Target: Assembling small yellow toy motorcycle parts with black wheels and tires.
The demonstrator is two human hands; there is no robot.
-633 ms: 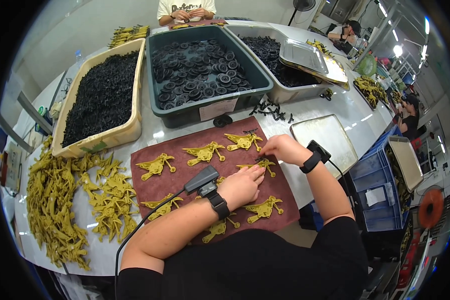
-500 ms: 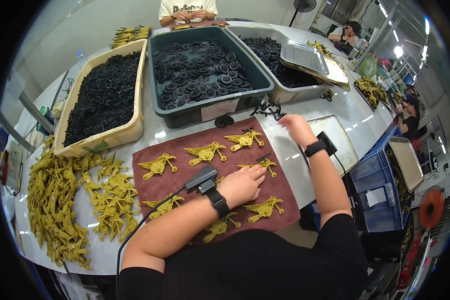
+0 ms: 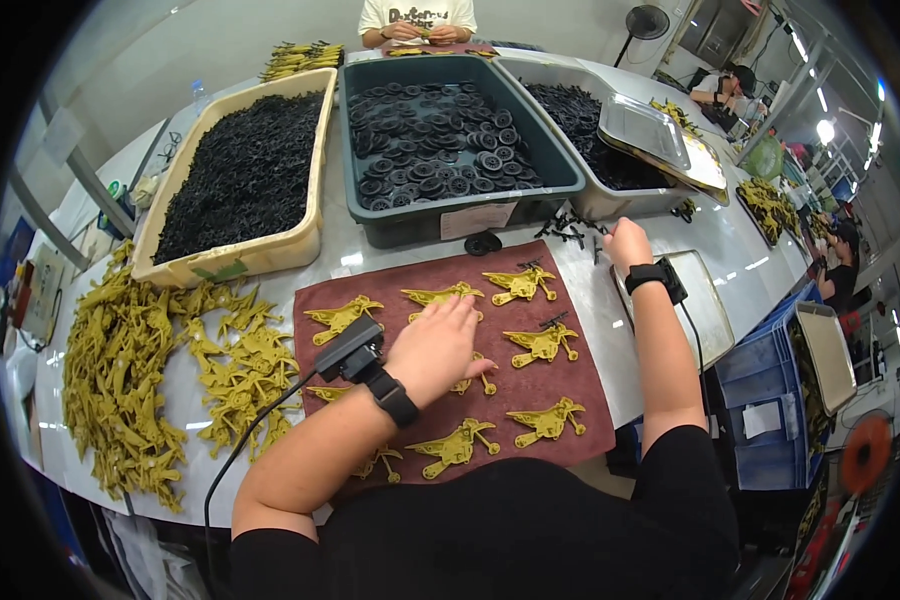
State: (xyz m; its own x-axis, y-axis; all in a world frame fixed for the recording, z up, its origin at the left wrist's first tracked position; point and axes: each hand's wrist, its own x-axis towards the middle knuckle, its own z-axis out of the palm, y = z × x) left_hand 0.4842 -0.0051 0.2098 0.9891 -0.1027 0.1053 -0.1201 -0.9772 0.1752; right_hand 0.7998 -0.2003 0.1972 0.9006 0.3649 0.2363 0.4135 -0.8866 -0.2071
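Under left hand, fingers flat, thumb wide: yellow plastic frame, likely light, stiff, best held by edges | left of right hand's curled fingers: black pegs; grip unclear

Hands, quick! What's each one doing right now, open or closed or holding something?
Left hand: open, fingers over a yellow part.
Right hand: curled beside small black pieces; can't tell if its grip holds one.

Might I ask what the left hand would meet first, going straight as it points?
The left hand would probably meet the black wheel, past the yellow part beneath it; depth is unclear.
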